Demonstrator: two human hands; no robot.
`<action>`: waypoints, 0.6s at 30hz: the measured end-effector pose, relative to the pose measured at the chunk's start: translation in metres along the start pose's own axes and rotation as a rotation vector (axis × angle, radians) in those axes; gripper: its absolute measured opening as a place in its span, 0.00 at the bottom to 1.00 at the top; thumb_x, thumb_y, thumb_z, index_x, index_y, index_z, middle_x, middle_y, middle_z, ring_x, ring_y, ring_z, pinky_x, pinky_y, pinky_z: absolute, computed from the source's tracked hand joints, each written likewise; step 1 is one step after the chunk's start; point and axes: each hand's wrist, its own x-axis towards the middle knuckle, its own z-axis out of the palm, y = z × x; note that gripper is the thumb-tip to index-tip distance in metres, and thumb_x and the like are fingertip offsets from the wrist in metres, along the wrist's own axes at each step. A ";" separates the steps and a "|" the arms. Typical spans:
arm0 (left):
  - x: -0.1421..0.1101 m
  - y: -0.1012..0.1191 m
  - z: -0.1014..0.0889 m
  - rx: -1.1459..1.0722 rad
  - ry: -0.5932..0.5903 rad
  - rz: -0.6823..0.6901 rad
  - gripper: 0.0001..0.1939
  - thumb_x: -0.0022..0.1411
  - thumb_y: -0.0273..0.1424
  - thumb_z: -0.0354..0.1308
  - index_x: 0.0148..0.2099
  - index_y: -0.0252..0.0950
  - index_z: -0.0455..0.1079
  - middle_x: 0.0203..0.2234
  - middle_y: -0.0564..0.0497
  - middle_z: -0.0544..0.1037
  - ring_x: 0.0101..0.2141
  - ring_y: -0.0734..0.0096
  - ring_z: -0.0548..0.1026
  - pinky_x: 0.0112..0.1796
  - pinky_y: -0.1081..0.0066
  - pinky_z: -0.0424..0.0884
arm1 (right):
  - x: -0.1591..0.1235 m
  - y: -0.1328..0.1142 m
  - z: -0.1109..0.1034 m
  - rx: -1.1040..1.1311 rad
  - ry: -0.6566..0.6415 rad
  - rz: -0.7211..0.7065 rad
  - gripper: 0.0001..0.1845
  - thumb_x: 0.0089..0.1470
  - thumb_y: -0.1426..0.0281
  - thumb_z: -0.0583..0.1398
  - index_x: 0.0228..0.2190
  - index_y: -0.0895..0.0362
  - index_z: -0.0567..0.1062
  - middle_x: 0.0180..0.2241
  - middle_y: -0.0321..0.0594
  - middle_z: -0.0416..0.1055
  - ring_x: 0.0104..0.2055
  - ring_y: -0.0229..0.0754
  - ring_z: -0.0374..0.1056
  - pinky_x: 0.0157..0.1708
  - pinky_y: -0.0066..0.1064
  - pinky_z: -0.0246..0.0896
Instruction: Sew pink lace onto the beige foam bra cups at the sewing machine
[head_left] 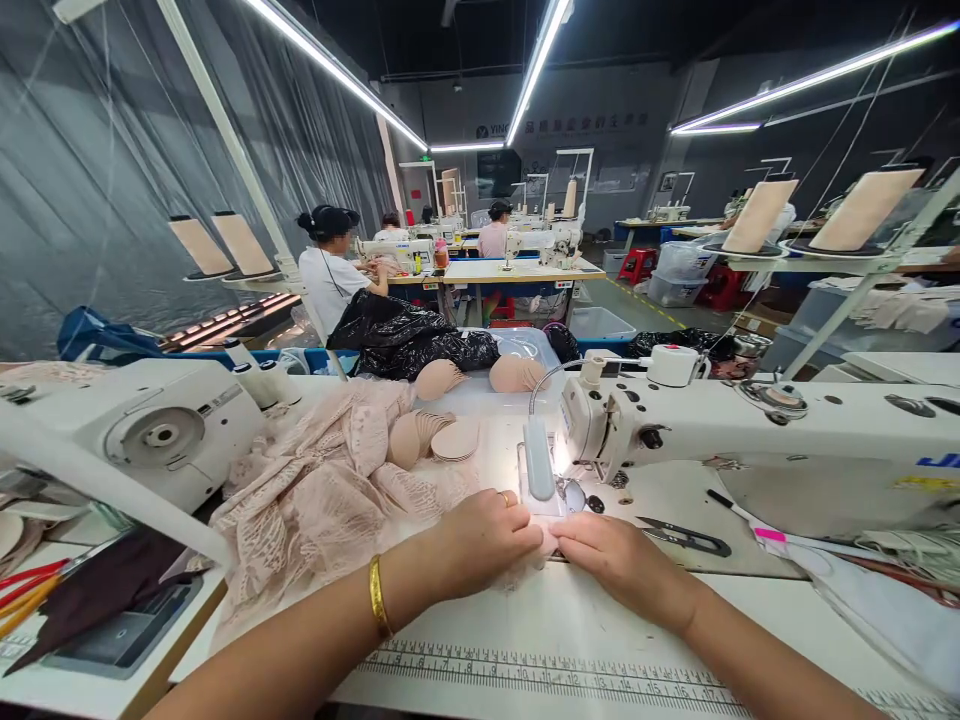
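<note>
My left hand (pixel 480 543), with a ring and a gold bracelet, is closed on a small pale pink fabric piece (pixel 550 541) in front of the sewing machine (pixel 675 420). From the other side, my right hand (pixel 628 568) pinches the same piece, fingertips close to the left ones. The piece is mostly hidden by my fingers, and a lacy edge hangs below the left hand. Just beyond it stands a small lit lamp (pixel 538 460) beside the needle area. A heap of pale pink lace (pixel 322 510) lies left of my left hand, with beige bra cups (pixel 455 440) at its far side.
Black thread snips (pixel 686 537) lie right of my right hand. A printed ruler scale (pixel 540 672) runs along the table's front. A second sewing machine (pixel 169 430) stands at left. Thread cones (pixel 761 213) rise on stands. Black plastic bags (pixel 420 340) and co-workers (pixel 330 265) are beyond.
</note>
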 end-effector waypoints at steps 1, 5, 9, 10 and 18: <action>0.006 -0.002 0.004 -0.023 -0.041 -0.046 0.08 0.65 0.23 0.65 0.35 0.37 0.69 0.29 0.51 0.75 0.28 0.65 0.69 0.27 0.64 0.59 | -0.001 0.006 0.000 0.010 -0.010 0.001 0.20 0.72 0.81 0.50 0.45 0.52 0.79 0.43 0.40 0.84 0.44 0.44 0.78 0.40 0.34 0.76; 0.019 0.002 0.021 -0.052 -0.083 -0.196 0.11 0.67 0.27 0.64 0.31 0.37 0.69 0.26 0.50 0.74 0.26 0.65 0.68 0.25 0.65 0.53 | -0.003 0.018 0.000 0.048 -0.031 0.029 0.20 0.71 0.82 0.51 0.50 0.53 0.78 0.49 0.44 0.83 0.51 0.47 0.75 0.45 0.36 0.75; 0.022 0.010 0.029 -0.037 0.120 -0.183 0.09 0.63 0.25 0.62 0.30 0.37 0.67 0.29 0.48 0.74 0.28 0.63 0.69 0.28 0.64 0.59 | -0.005 0.015 -0.006 0.050 -0.088 0.084 0.20 0.69 0.82 0.52 0.49 0.52 0.79 0.44 0.43 0.80 0.44 0.46 0.71 0.39 0.34 0.69; 0.023 0.011 0.030 -0.042 0.161 -0.185 0.09 0.63 0.25 0.60 0.30 0.37 0.67 0.28 0.49 0.73 0.28 0.64 0.68 0.28 0.64 0.59 | -0.005 0.014 -0.008 0.045 -0.108 0.099 0.20 0.68 0.82 0.52 0.47 0.52 0.79 0.41 0.42 0.78 0.42 0.46 0.69 0.37 0.34 0.67; 0.024 0.012 0.037 -0.122 0.214 -0.183 0.06 0.66 0.23 0.54 0.36 0.37 0.69 0.29 0.50 0.72 0.26 0.65 0.63 0.29 0.65 0.56 | -0.010 0.013 -0.022 0.135 -0.214 0.143 0.20 0.70 0.80 0.52 0.46 0.51 0.81 0.35 0.38 0.71 0.37 0.44 0.61 0.34 0.33 0.57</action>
